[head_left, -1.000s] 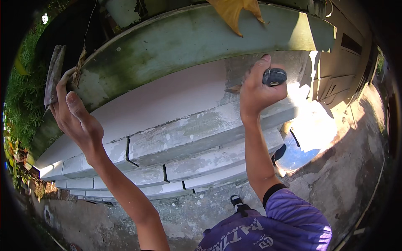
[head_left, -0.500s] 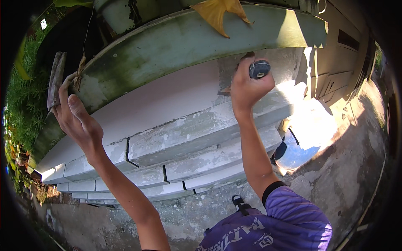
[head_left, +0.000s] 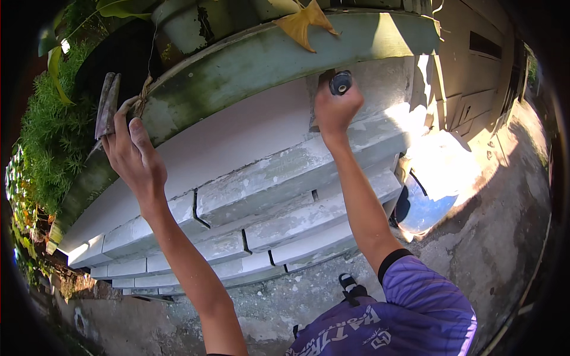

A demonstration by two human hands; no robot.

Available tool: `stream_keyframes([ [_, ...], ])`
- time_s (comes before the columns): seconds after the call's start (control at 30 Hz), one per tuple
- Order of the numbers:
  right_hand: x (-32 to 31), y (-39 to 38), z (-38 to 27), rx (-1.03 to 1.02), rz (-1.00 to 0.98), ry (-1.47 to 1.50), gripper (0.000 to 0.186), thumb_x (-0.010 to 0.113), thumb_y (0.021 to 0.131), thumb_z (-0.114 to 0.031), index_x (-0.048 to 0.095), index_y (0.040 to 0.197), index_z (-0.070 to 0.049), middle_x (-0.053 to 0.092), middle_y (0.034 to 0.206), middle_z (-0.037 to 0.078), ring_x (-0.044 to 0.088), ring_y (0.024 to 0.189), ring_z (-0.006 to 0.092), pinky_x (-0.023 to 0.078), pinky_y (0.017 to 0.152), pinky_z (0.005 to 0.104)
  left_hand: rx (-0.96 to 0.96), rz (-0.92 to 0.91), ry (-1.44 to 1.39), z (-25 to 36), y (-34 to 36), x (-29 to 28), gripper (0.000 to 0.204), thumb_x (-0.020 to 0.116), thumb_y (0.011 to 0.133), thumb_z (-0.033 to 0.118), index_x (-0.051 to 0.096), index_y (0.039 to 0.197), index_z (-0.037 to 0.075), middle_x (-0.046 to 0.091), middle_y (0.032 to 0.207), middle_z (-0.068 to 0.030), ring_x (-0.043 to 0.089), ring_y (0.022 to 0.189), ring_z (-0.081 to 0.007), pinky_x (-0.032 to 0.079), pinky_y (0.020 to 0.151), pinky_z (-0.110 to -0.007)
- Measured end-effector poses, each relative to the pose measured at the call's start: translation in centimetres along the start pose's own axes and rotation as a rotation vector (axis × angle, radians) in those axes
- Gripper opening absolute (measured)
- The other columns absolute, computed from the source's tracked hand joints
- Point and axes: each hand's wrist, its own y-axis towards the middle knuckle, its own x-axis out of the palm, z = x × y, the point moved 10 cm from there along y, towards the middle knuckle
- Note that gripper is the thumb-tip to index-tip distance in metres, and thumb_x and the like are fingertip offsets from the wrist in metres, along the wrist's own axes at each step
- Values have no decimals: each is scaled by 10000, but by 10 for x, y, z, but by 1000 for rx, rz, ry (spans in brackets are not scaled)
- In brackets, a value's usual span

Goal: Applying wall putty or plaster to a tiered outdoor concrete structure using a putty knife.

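My right hand is closed round the dark, round-ended handle of a hand tool. Its butt faces up, and most of the tool's working end is hidden behind my fist. The fist is against the wall face, where a grey patch meets the white surface under the greenish ledge. On the left, the fingers of my left hand hold a flat, grey-smeared tool beside the ledge's edge. My left thumb sticks up, apart from the tool.
Stepped grey-white blocks with dark vertical gaps run below the wall face. A blue and white container stands in sunlight at the right. Green plants crowd the left, and a dry yellow leaf hangs over the ledge. Concrete floor lies below.
My right hand with the dark-handled tool has moved left and slightly up along the wall face. The view has shifted a little; my left hand keeps its hold near the ledge.
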Motion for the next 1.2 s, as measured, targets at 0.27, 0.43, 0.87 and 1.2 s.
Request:
stream_keyframes([
  [0.27, -58, -53, 4, 323, -169, 478, 250, 614, 924, -94, 473, 727, -30, 523, 658, 25, 507, 613, 110, 418, 574, 275, 32, 14, -62, -6, -4, -4, 490, 398, 1003, 437, 624, 1194, 46, 585, 1256, -233, 496, 1174, -428, 359, 1031, -492],
  [0.43, -137, -85, -55, 17, -507, -159, 141, 665, 866, -53, 620, 982, 14, 574, 1044, 130, 548, 1020, 224, 436, 914, 334, 52, -10, -56, -5, 1, -7, 429, 484, 981, 383, 616, 1185, 30, 576, 1281, -220, 486, 1229, -395, 364, 1060, -461],
  [0.87, -486, -302, -47, 1299, 194, 75, 255, 605, 943, -72, 592, 1143, 86, 659, 1060, 123, 656, 1000, 220, 571, 929, 378, 59, 1, -99, -12, -3, -8, 412, 487, 961, 333, 604, 1226, 41, 596, 1249, -207, 505, 1194, -388, 388, 1040, -454],
  [1.2, -548, -392, -14, 1674, -426, -200, 374, 443, 1035, -341, 617, 1077, -14, 697, 877, 99, 545, 544, 121, 419, 467, 262, 45, 10, -40, 28, -103, -71, 512, 508, 889, 282, 542, 1373, 117, 422, 1480, -214, 337, 1397, -354, 165, 1155, -454],
])
